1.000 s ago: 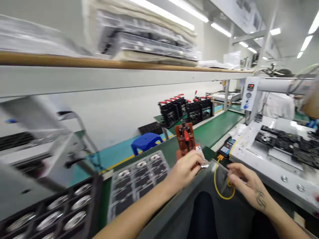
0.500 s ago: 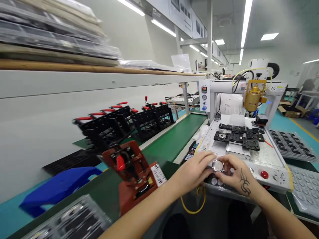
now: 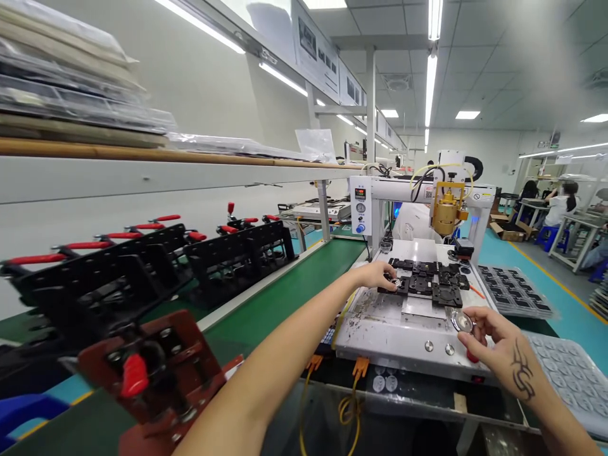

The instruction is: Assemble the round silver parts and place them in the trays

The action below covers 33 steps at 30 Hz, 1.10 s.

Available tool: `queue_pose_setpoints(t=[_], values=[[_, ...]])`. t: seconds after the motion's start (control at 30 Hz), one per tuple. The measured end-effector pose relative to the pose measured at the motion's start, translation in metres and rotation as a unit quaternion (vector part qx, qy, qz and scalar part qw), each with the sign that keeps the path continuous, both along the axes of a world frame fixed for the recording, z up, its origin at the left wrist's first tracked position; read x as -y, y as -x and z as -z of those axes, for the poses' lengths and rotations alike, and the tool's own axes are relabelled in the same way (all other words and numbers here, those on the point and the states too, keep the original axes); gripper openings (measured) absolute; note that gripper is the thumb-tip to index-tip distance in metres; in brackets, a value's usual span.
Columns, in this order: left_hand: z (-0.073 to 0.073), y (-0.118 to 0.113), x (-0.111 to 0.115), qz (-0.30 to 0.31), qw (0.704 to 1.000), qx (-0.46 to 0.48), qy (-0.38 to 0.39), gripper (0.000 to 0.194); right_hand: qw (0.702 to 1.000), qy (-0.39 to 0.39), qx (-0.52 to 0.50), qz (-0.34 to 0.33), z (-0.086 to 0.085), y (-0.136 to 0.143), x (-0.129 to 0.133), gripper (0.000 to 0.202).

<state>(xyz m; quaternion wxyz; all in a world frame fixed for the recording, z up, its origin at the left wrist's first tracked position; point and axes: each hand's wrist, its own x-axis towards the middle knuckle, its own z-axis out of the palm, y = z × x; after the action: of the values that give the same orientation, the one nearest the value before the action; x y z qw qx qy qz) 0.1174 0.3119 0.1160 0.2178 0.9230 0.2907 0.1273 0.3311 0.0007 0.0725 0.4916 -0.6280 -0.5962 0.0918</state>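
Note:
My right hand [image 3: 496, 342] pinches a watch case [image 3: 462, 321] with a silver rim by its edge, above the front right of the machine's white bed. Its face is pale, with fine detail too small to read. My left hand [image 3: 377, 276] reaches out to the left side of the black fixture blocks [image 3: 427, 283] on that bed. The fingertips close on a small round metal piece [image 3: 397, 283] at the left block; whether it is lifted I cannot tell.
A gold dispensing head [image 3: 446, 212] hangs behind the fixtures. Left of the bed runs a green conveyor [image 3: 275, 304], with a red-brown clamp jig [image 3: 156, 373] and black toggle-clamp racks [image 3: 237, 253]. Clear trays [image 3: 515, 291] stand on the right. Yellow cables [image 3: 349, 411] hang below.
My hands have parted: the left has gone forward to the fixture blocks, while the right keeps the watch case and has moved right. The view has turned right and tilted up.

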Motion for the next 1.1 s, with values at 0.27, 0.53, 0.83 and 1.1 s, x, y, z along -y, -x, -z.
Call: queue_pose_setpoints(t=[0.27,0.53,0.83,1.1], values=[[-0.019,0.010,0.021,-0.035,0.993,0.115,-0.016,0.037,0.992,0.030,0.117,-0.047,-0.025,0.011,-0.113,0.032],[-0.029,0.075,0.093,-0.046,0.963,0.266,0.007,0.034,0.959,0.153,0.204,-0.126,-0.031,0.029,-0.218,0.025],[-0.008,0.148,0.153,-0.122,0.953,0.277,0.008,0.036,0.940,0.166,0.262,-0.139,-0.025,0.035,-0.228,0.030],[0.019,0.131,0.189,-0.132,0.934,0.327,0.051,0.036,0.968,0.049,0.244,-0.029,-0.024,0.017,-0.169,0.035]])
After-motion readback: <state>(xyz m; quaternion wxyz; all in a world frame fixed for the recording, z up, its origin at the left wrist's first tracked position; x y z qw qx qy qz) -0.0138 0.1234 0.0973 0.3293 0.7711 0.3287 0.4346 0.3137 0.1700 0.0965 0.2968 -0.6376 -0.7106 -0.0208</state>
